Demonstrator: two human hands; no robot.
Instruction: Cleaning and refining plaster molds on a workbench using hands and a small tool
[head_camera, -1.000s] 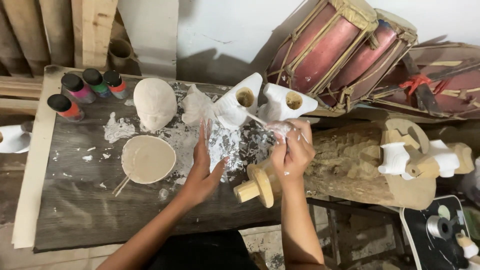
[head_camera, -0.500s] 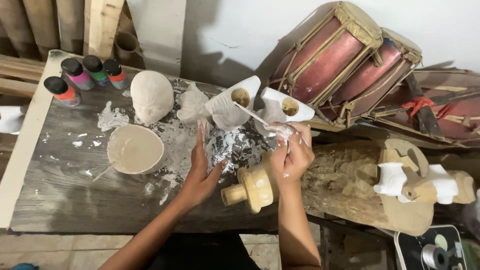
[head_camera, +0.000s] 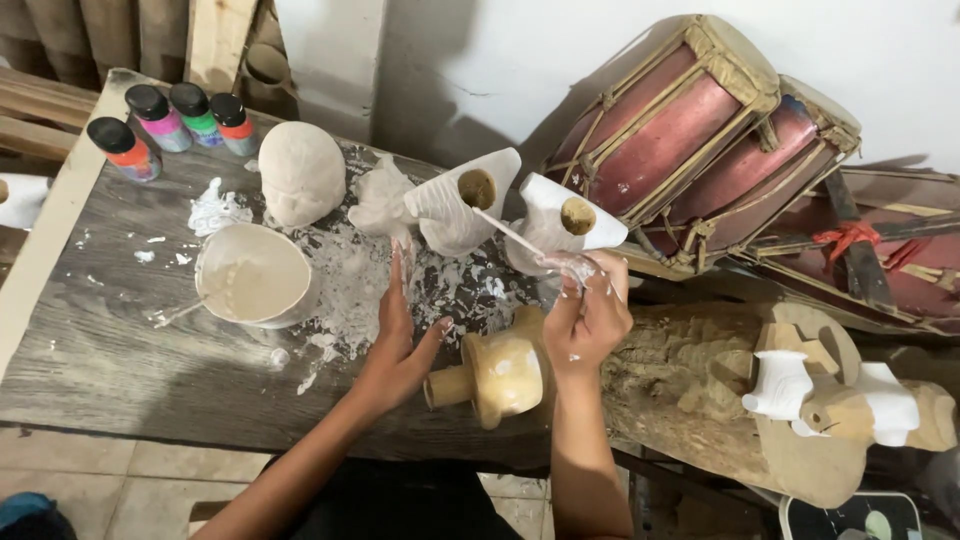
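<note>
My left hand lies flat and open on the paint-spattered table, fingers pointing away, thumb close to an unpainted wooden carving that lies on its side at the table's front edge. My right hand hovers just above that carving and pinches a thin brush whose stem slants up-left towards a white-painted hollow carving. A second white hollow carving stands beside it, right behind my right hand. White paint smears my right fingers.
A bowl of white paint with a stick in it stands left of my left hand. Behind it are a white rounded head and several small paint bottles. Red drums lean at the back right; a partly painted wooden figure lies at the right.
The view has drifted a little. Both hands stay in almost the same pose, and the wooden carving has barely shifted at the table's edge.
</note>
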